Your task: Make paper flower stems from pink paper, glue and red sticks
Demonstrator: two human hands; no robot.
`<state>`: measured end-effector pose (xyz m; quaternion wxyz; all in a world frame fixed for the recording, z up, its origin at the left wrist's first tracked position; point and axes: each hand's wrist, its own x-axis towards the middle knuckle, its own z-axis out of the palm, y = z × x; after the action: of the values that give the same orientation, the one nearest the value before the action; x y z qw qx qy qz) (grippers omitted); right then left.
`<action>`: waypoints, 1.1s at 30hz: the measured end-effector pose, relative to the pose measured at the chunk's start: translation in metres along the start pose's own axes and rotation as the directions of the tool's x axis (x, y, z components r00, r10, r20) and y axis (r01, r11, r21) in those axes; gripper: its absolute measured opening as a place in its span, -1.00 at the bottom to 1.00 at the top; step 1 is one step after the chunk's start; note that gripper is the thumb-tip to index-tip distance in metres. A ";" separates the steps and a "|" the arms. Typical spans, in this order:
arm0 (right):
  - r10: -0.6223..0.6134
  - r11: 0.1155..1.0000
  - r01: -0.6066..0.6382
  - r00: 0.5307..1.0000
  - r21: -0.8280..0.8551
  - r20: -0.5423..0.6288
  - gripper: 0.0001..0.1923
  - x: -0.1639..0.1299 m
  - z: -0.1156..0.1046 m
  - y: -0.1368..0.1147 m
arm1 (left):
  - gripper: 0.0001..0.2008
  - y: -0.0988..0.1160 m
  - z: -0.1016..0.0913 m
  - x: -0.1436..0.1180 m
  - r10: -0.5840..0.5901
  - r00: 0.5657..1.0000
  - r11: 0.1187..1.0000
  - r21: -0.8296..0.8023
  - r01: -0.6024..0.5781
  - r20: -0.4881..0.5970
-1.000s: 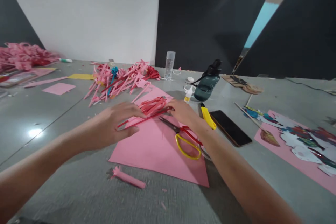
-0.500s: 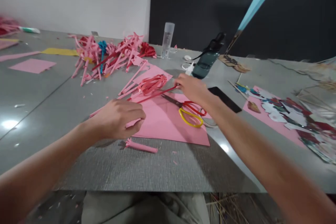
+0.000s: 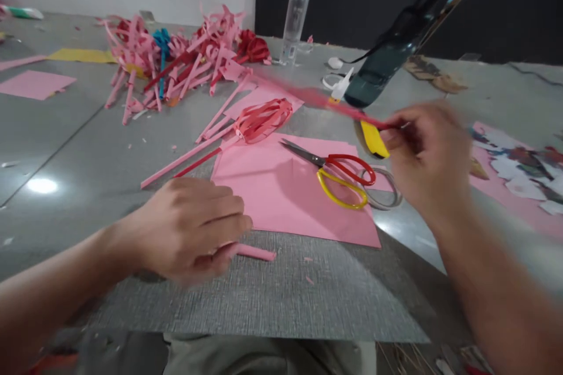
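My right hand (image 3: 428, 155) is raised at the right, thumb and fingers pinched on one end of a thin red paper stick (image 3: 352, 111). The stick points up and left, blurred by motion. Low on the left, my left hand (image 3: 189, 228) curls over the frilled end of a short pink paper tube (image 3: 257, 252), with only the plain end showing. Between the hands lie pink paper sheets (image 3: 285, 205) and scissors (image 3: 323, 161) with one red and one yellow handle. Behind them rests a fringed pink-red paper flower (image 3: 264, 120) on a stem.
A heap of pink paper flowers (image 3: 189, 64) lies at the back left. A clear bottle (image 3: 295, 20) and a dark water bottle (image 3: 387, 58) stand behind. Beside my right hand are a grey ring (image 3: 387, 205) and a yellow, black-edged object (image 3: 375, 139). Paper cutouts (image 3: 514, 176) lie right.
My right hand has moved right and towards me, lifting the red stick away from the flower. My left hand has come down onto the short pink tube. The view has shifted.
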<state>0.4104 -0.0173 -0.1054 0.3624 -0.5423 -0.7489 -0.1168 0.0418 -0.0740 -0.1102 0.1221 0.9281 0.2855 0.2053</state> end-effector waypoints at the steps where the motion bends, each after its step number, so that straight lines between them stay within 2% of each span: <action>1: 0.065 0.997 -0.064 0.997 0.036 -0.040 -0.92 -0.002 0.000 0.002 | -0.78 -0.004 0.003 -0.002 0.087 0.996 0.996 0.001 -0.087 0.017; 3: 0.175 0.969 -0.148 0.977 0.196 -0.126 -0.88 -0.004 0.002 0.004 | -0.73 -0.008 0.008 -0.003 0.171 0.985 0.985 -0.016 -0.171 0.037; 6: 0.283 0.872 -0.178 0.944 0.456 -0.172 -0.82 -0.007 0.007 0.006 | -0.81 -0.006 0.013 -0.001 0.145 0.987 0.989 -0.033 -0.143 0.064; 8: 0.312 0.827 -0.182 0.935 0.532 -0.166 -0.83 -0.008 0.012 0.005 | -0.88 -0.002 0.015 0.000 0.119 0.986 0.993 -0.016 -0.118 0.120; 12: 0.381 0.724 -0.229 0.919 0.650 -0.100 -0.84 -0.008 0.019 -0.002 | -0.96 -0.001 0.019 0.000 0.060 0.975 0.996 -0.076 -0.045 0.215; 16: 0.445 0.532 -0.263 0.896 0.805 -0.001 -0.79 -0.007 0.012 -0.017 | -0.95 -0.001 0.020 0.000 0.046 0.978 0.996 -0.090 -0.028 0.204; 19: 0.456 0.399 -0.266 0.888 0.877 0.061 -0.84 -0.009 0.002 -0.028 | -0.95 0.003 0.022 0.002 0.053 0.983 0.996 -0.082 -0.039 0.174; 21: 0.442 0.305 -0.324 0.881 0.895 0.169 -0.86 -0.012 -0.002 -0.034 | -0.94 0.006 0.023 0.003 0.049 0.985 0.996 -0.085 -0.036 0.164; 23: 0.378 0.201 -0.421 0.866 0.884 0.326 -0.86 -0.016 -0.003 -0.040 | -0.93 0.007 0.024 0.005 0.039 0.986 0.996 -0.081 -0.026 0.161; 25: 0.258 0.114 -0.523 0.836 0.844 0.484 -0.84 -0.021 0.000 -0.045 | -0.93 0.008 0.024 0.005 0.031 0.986 0.997 -0.078 -0.018 0.162; 27: 0.127 0.064 -0.603 0.796 0.795 0.593 -0.81 -0.025 0.003 -0.051 | -0.93 0.008 0.024 0.006 0.028 0.986 0.996 -0.083 -0.015 0.167; 29: 0.046 0.052 -0.637 0.771 0.769 0.636 -0.79 -0.029 0.006 -0.056 | -0.93 0.008 0.024 0.006 0.028 0.984 0.995 -0.097 -0.011 0.178; 33: 0.074 0.048 -0.604 0.796 0.795 0.600 -0.80 -0.030 0.004 -0.057 | -0.94 0.007 0.025 0.006 0.013 0.975 0.992 -0.127 0.016 0.223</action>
<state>0.3623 -0.0586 -0.1165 0.4761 -0.3495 -0.5372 0.6021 0.0604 -0.0788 -0.1284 0.2126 0.9354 0.2569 0.1174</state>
